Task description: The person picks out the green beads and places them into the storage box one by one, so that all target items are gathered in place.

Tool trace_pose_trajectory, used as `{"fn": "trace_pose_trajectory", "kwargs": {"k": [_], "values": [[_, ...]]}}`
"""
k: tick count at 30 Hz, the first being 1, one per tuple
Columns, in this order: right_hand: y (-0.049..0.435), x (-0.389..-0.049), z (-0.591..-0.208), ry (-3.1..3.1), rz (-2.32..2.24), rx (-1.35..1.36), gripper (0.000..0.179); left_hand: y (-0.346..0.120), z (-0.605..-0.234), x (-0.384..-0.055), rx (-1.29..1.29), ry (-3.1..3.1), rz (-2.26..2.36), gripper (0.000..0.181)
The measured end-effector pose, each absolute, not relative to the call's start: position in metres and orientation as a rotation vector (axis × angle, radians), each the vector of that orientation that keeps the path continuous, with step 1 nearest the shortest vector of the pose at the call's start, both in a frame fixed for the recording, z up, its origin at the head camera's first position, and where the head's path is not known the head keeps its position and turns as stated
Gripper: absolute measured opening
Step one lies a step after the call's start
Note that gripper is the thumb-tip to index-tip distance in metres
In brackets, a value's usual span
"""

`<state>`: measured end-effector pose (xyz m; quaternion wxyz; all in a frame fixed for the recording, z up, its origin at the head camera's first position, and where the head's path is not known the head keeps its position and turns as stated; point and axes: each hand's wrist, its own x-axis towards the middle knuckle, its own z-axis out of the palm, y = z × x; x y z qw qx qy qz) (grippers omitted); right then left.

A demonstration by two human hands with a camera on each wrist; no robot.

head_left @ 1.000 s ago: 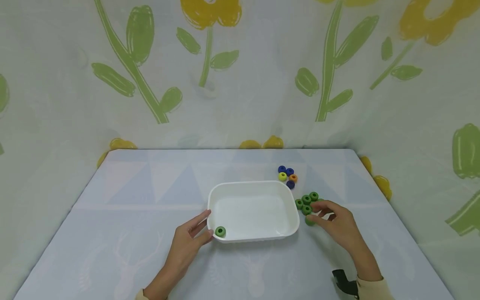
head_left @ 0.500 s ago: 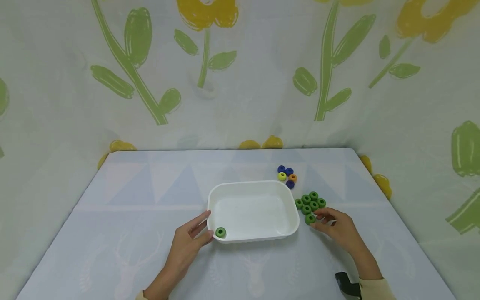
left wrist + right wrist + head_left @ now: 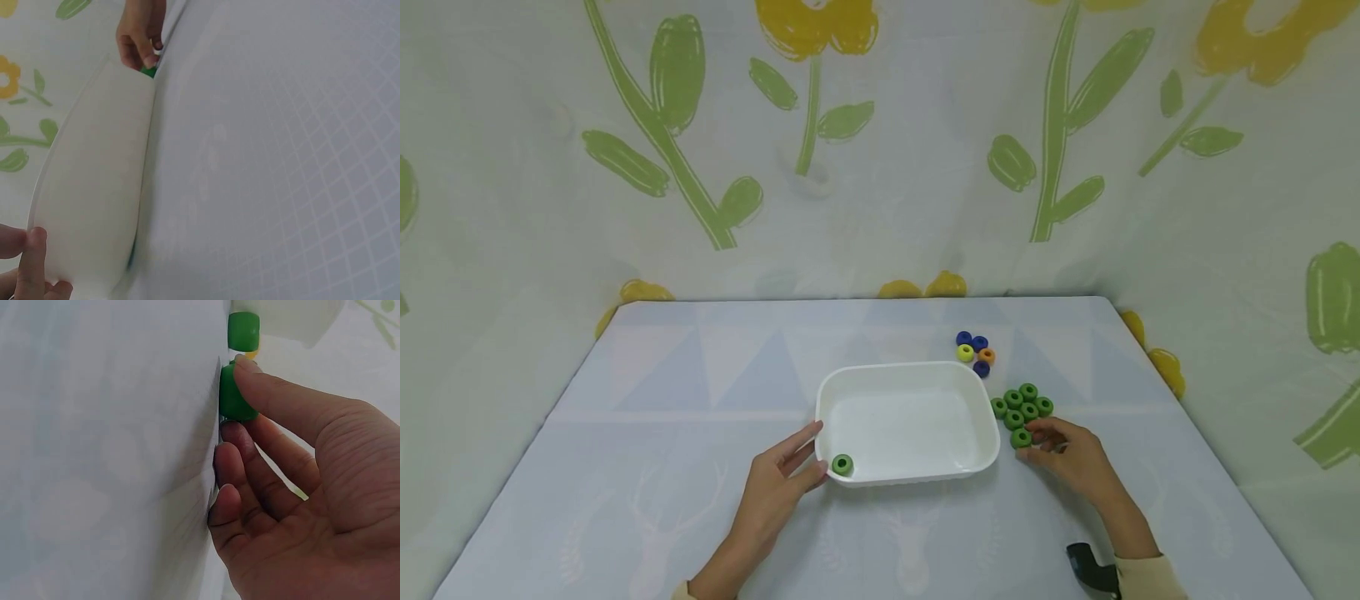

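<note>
My left hand (image 3: 775, 483) grips the left rim of a white rectangular tray (image 3: 910, 421), its thumb at the near corner. One green bead (image 3: 842, 465) lies inside the tray, by that corner. To the right of the tray, my right hand (image 3: 1071, 458) pinches another green bead (image 3: 1021, 438) on the table at the near end of a cluster of green beads (image 3: 1014, 418). In the right wrist view, the thumb and index finger sit on either side of this green bead (image 3: 232, 400), while the other fingertips rest at the tabletop.
Blue beads (image 3: 981, 368), a yellow bead (image 3: 965, 353) and an orange bead (image 3: 987, 357) lie in a small group behind the tray's right end. A black curved object (image 3: 1090, 568) sits by the right sleeve. The table (image 3: 647, 467) ends at a flower-patterned backdrop (image 3: 887, 208).
My right hand has shifted slightly toward me, uncovering green beads at the cluster's right side; its fingers stay at the nearest bead. The left hand and tray hold still.
</note>
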<state>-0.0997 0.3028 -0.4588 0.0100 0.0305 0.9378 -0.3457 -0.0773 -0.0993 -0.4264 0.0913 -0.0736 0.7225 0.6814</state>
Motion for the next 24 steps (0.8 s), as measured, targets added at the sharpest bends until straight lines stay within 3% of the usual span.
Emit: {"fn": "trace_pose_trajectory", "kwargs": {"k": [24], "values": [[0.295, -0.095, -0.442, 3.022, -1.007, 0.130, 0.043, -0.101, -0.427, -0.077, -0.219, 2.123, 2.049, 0.056]]}}
